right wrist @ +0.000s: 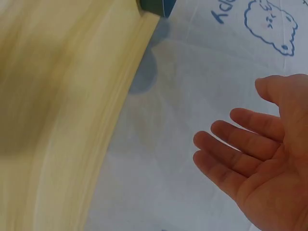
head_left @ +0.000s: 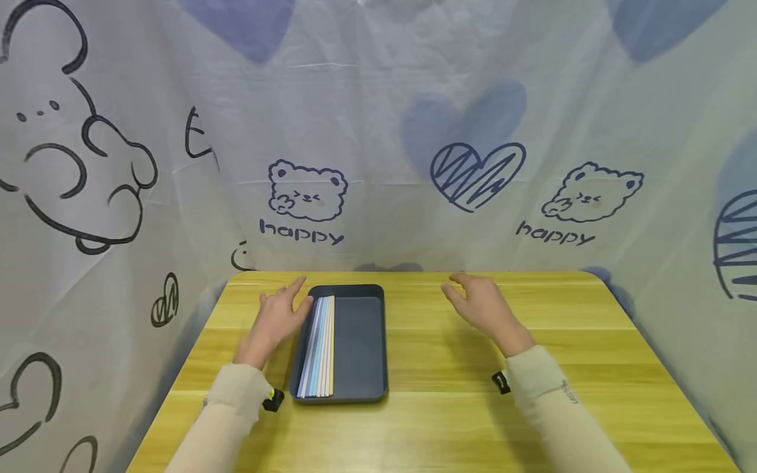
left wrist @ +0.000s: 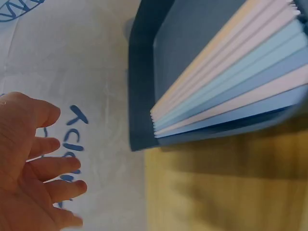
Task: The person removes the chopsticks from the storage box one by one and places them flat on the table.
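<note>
A dark blue-grey rectangular tray lies on the wooden table, left of the middle. Along its left side sits a row of thin pastel strips in blue, pink, white and yellow, fanned slightly; in the left wrist view the strips show their thin edges. My left hand hovers beside the tray's upper left edge, fingers spread and holding nothing. Over the table to the right of the tray, my right hand hangs with relaxed fingers. Its palm is bare in the right wrist view.
The yellow wood-grain table ends at a pale curtain printed with hearts, bears and lettering. The curtain also hangs along the left and right sides. Small black wrist devices stick out below both sleeve cuffs.
</note>
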`<state>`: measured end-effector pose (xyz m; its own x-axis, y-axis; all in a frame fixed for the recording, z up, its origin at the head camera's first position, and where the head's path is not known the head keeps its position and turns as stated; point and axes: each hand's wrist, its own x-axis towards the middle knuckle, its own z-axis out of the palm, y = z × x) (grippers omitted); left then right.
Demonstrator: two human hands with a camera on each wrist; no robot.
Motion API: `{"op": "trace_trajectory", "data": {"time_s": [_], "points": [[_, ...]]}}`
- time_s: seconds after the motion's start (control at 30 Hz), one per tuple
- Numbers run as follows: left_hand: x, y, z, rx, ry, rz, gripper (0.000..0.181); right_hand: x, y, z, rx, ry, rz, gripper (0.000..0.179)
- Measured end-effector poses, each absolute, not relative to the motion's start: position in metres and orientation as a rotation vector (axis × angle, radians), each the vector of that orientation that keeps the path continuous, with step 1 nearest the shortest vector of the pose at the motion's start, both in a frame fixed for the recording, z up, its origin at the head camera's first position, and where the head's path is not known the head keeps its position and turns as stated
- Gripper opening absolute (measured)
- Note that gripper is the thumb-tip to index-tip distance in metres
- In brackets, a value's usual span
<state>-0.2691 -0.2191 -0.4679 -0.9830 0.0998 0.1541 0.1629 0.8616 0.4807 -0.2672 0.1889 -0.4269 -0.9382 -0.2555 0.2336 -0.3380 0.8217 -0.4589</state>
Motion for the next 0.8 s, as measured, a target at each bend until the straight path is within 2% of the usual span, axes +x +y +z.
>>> {"op": "trace_trajectory", "data": {"time_s": [0.4,0.8], "points": [[-0.252,-0.223,-0.508,-0.048,-2.643,-1.026,0.044,-0.262,0.139,-0.443,0.544,-2.803,0.827,0.035],[-0.239,-0.219,-0.531,-0.012,-2.642,-1.152,0.046,-0.257,0.098,-0.462,0.591,-2.833,0.884,0.028]]}}
